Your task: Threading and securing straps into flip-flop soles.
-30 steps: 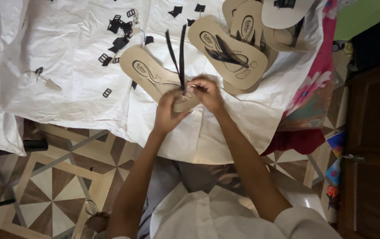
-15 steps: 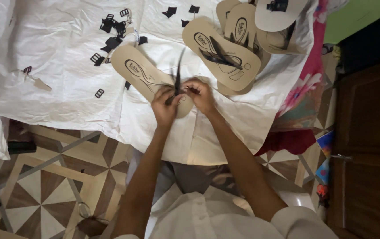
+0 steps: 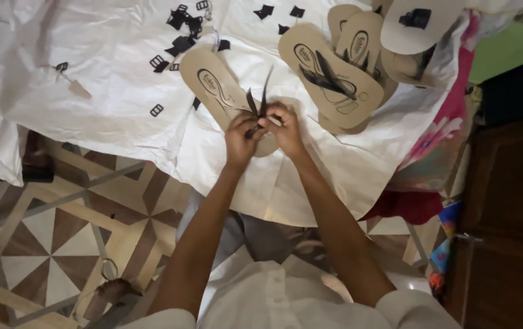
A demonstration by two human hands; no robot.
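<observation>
A wide white plastic sheet [image 3: 109, 116], creased and glossy, covers most of the upper part of the view and hangs down over a floor of brown and cream tiles in a triangle pattern [image 3: 36, 244]. At the right edge stands dark brown wooden furniture [image 3: 511, 213], with a pink flowered cloth [image 3: 444, 140] draped just beside the sheet. Near the top right of the sheet lies a pile of tan foam sandal soles [image 3: 359, 55], overlapping one another, the foremost carrying black straps across its printed face. Left of the pile, a single tan foam sandal sole with a dark printed pattern [image 3: 213, 85] lies slanted on the sheet, its near end under the hands. The left hand [image 3: 241, 139] and the right hand [image 3: 284, 125] meet over that end, fingers curled and pinched closed on a thin black sandal strap [image 3: 259, 100], whose two ends stand up in a narrow V above the knuckles. Small black plastic buckles and cut strap pieces [image 3: 179, 36] are scattered over the upper sheet, a few more lying apart to the left near a small tan tag [image 3: 79, 89].
</observation>
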